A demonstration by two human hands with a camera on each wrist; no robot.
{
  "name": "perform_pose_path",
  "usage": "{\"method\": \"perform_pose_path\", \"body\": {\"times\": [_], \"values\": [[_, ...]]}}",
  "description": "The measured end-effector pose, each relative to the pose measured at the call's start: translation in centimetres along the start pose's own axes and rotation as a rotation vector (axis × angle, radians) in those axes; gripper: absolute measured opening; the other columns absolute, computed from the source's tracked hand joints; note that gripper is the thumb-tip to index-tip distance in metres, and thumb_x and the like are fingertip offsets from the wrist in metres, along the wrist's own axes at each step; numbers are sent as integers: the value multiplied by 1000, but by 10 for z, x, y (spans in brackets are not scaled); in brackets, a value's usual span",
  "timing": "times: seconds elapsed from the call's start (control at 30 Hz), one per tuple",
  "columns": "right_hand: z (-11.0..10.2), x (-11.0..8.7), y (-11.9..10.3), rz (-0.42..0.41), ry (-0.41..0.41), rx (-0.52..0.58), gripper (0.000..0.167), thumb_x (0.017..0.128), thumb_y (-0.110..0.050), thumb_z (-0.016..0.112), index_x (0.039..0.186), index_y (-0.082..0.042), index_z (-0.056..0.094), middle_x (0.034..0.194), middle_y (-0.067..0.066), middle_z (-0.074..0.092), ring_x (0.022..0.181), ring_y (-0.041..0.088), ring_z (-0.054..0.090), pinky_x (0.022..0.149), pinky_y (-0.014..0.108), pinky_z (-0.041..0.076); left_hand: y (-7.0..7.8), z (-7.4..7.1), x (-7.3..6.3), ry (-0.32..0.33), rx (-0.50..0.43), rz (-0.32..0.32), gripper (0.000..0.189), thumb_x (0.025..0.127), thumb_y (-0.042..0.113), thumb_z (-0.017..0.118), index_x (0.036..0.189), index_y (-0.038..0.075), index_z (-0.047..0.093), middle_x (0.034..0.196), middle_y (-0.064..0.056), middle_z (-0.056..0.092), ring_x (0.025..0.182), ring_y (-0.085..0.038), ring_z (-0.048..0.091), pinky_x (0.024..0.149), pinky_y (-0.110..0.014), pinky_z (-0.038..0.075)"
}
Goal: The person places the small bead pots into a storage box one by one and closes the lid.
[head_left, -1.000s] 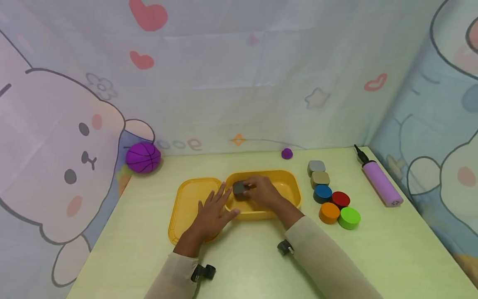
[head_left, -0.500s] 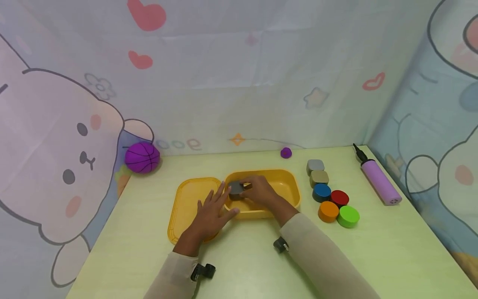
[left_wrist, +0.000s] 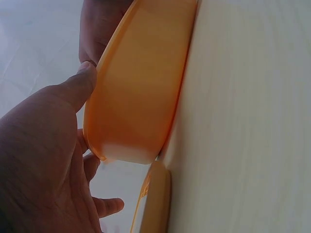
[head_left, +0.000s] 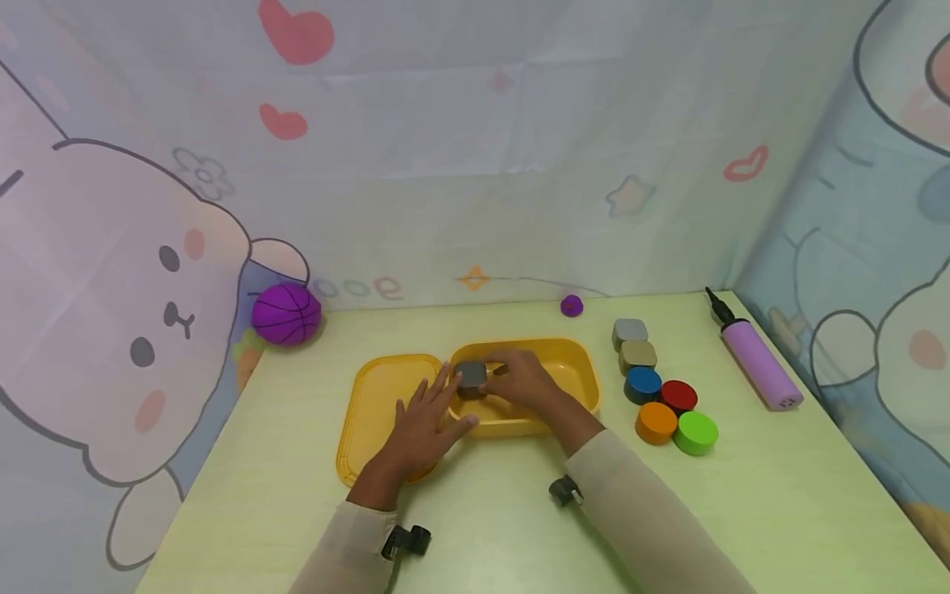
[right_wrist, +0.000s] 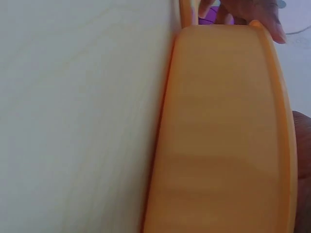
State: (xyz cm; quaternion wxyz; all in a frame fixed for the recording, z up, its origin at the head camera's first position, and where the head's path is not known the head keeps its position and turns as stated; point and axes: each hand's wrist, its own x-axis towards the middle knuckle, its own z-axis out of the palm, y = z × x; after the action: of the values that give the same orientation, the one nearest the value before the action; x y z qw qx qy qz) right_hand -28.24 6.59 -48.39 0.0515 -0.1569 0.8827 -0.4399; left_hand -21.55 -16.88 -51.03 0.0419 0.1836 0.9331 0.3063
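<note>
In the head view a dark grey rounded-square block (head_left: 471, 379) sits inside the left end of a yellow plastic box (head_left: 575, 375). My right hand (head_left: 523, 384) reaches over the box's front wall and holds the block from the right between thumb and index finger. With spread, fairly straight fingers, my left hand (head_left: 421, 429) lies along the box's left end. The left wrist view has its thumb (left_wrist: 80, 85) against the rim of the box (left_wrist: 138, 87). Under the left hand is a flat yellow lid (head_left: 371, 412). The box wall hides most of the right hand in the right wrist view.
Right of the box are a light grey block (head_left: 630, 332), a tan block (head_left: 637, 355) and several coloured round pieces, including a green one (head_left: 696, 433). A purple pump (head_left: 761, 363) lies farther right. A purple ball (head_left: 286, 314) and small purple piece (head_left: 571, 306) are at the back.
The dark grey block has shifted slightly left and turned a little in my right hand, nearer the box's left end. My left hand stays in place.
</note>
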Motion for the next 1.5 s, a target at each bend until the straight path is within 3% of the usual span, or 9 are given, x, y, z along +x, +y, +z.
{"method": "perform_pose_path", "body": {"times": [0.27, 0.67, 1.1, 1.5], "values": [[-24, -22, 4, -103, 72, 2, 50, 101, -19, 81, 146, 0, 68, 150, 19, 69, 132, 40, 71, 111, 59, 57, 0, 1, -1, 7, -4, 1, 81, 109, 69, 50, 176, 37, 17, 185, 14, -2, 172, -46, 4, 124, -89, -1], [-51, -50, 23, -172, 188, -46, 46, 100, -18, 81, 142, -1, 72, 148, 18, 71, 137, 43, 65, 109, 62, 57, 1, 1, -2, 1, -7, -2, 81, 109, 68, 51, 176, 36, 18, 185, 13, -1, 172, -45, 4, 124, -88, -2], [-89, -81, 47, -160, 254, -94, 43, 102, -16, 79, 140, 4, 72, 147, 22, 70, 144, 47, 61, 120, 65, 48, 2, 1, -2, 6, -7, -6, 81, 109, 67, 52, 176, 37, 19, 185, 13, 0, 172, -45, 6, 124, -88, -1], [-121, -109, 68, -119, 308, -121, 41, 102, -15, 80, 137, 4, 73, 147, 24, 69, 143, 49, 59, 119, 67, 46, 4, 0, -3, -1, -2, -9, 81, 109, 67, 52, 176, 36, 18, 185, 13, -1, 172, -45, 5, 124, -88, -1]]}}
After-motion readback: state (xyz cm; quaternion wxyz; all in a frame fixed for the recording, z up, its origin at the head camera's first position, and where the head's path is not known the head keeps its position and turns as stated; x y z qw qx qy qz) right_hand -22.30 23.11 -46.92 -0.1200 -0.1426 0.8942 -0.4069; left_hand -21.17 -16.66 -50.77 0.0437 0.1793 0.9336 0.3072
